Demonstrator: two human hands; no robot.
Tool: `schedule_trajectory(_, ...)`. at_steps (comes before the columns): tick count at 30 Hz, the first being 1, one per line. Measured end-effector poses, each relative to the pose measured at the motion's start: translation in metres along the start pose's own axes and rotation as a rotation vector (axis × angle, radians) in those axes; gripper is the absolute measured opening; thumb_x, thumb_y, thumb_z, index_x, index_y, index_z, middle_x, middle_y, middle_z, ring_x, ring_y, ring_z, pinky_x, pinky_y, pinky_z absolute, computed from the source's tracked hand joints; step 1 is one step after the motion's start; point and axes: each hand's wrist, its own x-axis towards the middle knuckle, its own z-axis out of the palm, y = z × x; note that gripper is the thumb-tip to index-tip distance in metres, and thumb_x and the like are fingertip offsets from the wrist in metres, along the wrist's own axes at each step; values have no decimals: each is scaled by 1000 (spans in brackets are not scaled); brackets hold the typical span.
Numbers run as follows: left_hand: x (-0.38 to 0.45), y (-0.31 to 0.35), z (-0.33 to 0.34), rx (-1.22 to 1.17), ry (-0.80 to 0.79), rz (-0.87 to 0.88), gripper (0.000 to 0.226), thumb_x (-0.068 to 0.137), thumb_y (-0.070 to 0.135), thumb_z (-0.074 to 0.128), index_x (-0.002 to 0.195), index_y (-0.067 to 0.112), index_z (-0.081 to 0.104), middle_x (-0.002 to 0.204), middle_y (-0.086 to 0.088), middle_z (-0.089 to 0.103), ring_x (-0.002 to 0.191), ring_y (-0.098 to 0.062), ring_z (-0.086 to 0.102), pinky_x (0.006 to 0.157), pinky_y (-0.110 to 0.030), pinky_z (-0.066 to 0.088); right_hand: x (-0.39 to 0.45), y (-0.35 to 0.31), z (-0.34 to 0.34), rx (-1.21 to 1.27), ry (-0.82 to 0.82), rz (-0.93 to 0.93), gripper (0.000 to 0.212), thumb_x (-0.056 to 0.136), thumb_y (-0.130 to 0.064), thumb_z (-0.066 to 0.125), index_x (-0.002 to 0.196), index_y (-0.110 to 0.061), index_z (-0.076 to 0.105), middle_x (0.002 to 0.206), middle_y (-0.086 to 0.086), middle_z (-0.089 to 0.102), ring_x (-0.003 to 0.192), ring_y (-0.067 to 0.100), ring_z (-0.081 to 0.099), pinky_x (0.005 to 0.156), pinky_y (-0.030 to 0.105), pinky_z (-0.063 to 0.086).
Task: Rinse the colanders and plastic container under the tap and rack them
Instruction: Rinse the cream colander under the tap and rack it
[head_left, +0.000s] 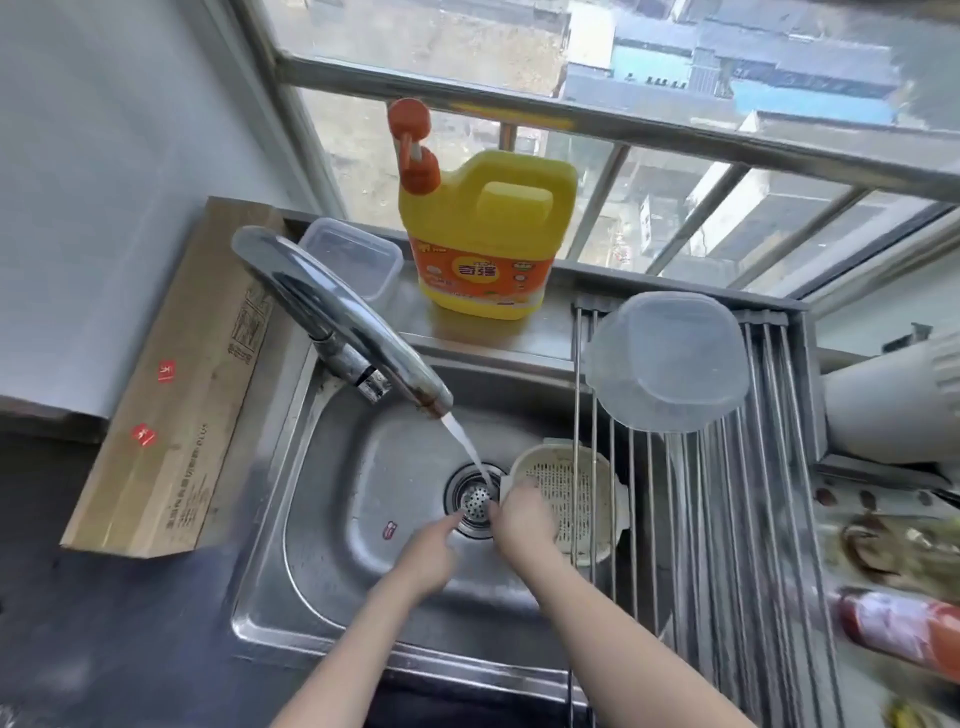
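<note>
Down in the stainless steel sink basin (332, 467), water runs from the curved chrome tap (332, 317) straight onto the round perforated drain strainer (475, 501). Right hand (519, 519) grips the near rim of the cream slotted plastic colander (569, 499), fingers curled over its edge; the colander sits tilted beside the stream, under the left edge of the steel roll-up drying rack (753, 519), probably so it can be swung under the water. Left hand (428, 556) holds nothing: its forefinger stretches toward the drain strainer, the other fingers loosely curled, perhaps to clear the drain or test the flow.

One translucent plastic bowl-shaped container (667, 364) lies mouth down on the rack, likely so it drains. One clear rectangular plastic tub (353, 257) waits on the back ledge beside the yellow detergent jug with orange pump (485, 234), which stands within easy reach of the tap.

Counted: one colander in view, two clear plastic vessels, one jug, one tap, one rack. Any second colander is not visible. Blurred items lie on the worktop (883, 545) at right.
</note>
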Motion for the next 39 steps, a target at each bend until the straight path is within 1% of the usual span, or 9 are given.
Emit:
schedule_trajectory(5,34,9,23,-190,-122,67,79,79,-14,28,147,26,25,150,-3,35,141,-18,30,101,-11,21,28,-1,15,-25,46,41,36,93,-37,53,113,-7,55,109,12,67,101,31,65,80,36,51)
schedule_trajectory(8,40,15,30,-308,-127,55,80,79,-22,23,149,16,20,143,0,38,138,-15,32,97,-5,21,35,1,17,-14,79,-9,32,95,-33,47,105,-5,60,100,13,68,93,31,66,75,35,52)
schedule_trajectory(14,32,33,45,-471,-110,139,41,101,5,35,140,13,34,133,4,41,120,-5,35,85,2,32,29,2,7,4,104,-22,24,95,-21,48,106,-2,58,101,14,68,94,31,66,76,35,52)
schedule_trajectory(18,36,37,54,-409,-99,111,39,100,19,37,138,19,39,137,-1,49,123,-11,44,103,-26,38,15,0,-16,-33,138,-77,26,93,-20,49,112,-3,52,106,16,67,99,33,64,81,37,53)
schedule_trajectory(25,39,26,55,-244,-70,136,46,98,-6,37,142,-6,25,147,-16,34,135,-27,39,87,-9,41,-43,-30,-42,-163,237,-287,28,98,-31,36,110,-7,44,104,17,65,98,37,62,71,39,44)
schedule_trajectory(29,30,29,31,-681,-82,-29,40,100,5,36,140,0,33,143,-5,39,124,-17,47,100,-19,43,-66,-20,-48,207,241,-396,22,99,-27,37,91,-9,45,85,19,62,78,36,57,63,40,35)
schedule_trajectory(31,20,26,10,-1063,-80,-120,33,102,11,32,134,13,41,125,6,51,102,-9,54,83,-19,49,-72,-11,-51,546,192,-392,30,101,-30,38,83,-10,51,78,9,61,70,21,54,64,35,40)
schedule_trajectory(34,7,15,-19,-1637,-113,-287,44,100,38,31,124,12,57,96,-8,73,98,-26,59,78,-36,52,-73,-1,-59,789,139,-324,37,102,-30,34,86,-9,60,79,0,60,70,10,50,58,21,37)
schedule_trajectory(39,-30,29,-55,-1714,-123,-216,49,99,44,30,115,8,59,88,-17,74,98,-31,57,79,-41,46,-74,9,-63,907,-40,-242,31,102,-38,30,88,-27,56,68,-16,47,62,1,44,55,20,33)
